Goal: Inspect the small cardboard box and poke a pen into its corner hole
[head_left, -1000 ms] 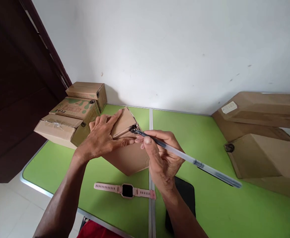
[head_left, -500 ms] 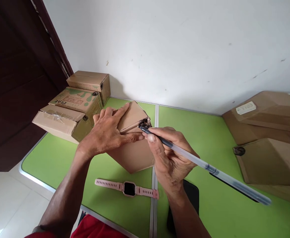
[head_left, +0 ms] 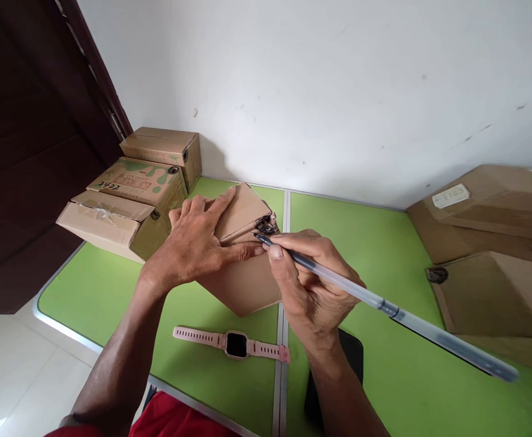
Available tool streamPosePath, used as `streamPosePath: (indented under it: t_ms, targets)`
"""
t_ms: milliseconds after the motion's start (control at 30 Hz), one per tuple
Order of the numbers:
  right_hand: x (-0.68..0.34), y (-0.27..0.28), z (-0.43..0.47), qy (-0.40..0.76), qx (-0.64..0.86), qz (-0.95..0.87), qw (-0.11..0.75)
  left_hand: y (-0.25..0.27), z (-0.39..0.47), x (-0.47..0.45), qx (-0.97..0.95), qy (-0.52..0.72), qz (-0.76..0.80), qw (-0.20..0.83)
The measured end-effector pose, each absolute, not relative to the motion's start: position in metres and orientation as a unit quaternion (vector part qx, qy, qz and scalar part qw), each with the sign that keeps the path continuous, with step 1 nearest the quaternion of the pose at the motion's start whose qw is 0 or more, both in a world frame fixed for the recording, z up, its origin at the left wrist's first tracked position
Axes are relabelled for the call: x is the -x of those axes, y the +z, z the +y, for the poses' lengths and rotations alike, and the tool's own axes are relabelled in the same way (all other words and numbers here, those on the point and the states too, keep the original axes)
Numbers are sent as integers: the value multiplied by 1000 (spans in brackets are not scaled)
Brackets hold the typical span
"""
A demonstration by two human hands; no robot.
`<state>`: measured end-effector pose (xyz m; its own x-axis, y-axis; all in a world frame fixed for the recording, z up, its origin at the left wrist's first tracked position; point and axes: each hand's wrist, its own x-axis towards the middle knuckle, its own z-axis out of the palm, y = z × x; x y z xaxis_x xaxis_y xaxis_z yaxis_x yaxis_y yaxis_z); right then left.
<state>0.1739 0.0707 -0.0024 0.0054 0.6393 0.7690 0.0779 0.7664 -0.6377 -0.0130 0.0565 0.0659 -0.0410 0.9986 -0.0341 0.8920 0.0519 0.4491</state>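
Pressing flat, the open left hand [head_left: 197, 243] hides much of the small box [head_left: 243, 267]. The right hand [head_left: 309, 282] pinches a pen [head_left: 384, 306], covering the phone [head_left: 339, 364]. Bare green table [head_left: 375, 243] lies beyond.

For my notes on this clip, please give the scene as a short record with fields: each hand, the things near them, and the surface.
left hand: left hand pressed flat on the small cardboard box
right hand: right hand grips a long pen, tip at the box's torn corner
near the hands: pink smartwatch lying flat; dark phone partly under the right wrist
left side: stacked cartons
right side: flat cardboard packages
surface: green table against a white wall
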Motion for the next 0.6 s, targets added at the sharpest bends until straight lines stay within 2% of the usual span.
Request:
streamPosePath:
  t_ms: [600]
  targets:
    - [-179, -16, 68, 218, 305, -617, 692, 66, 55, 11, -665, 164, 710, 167]
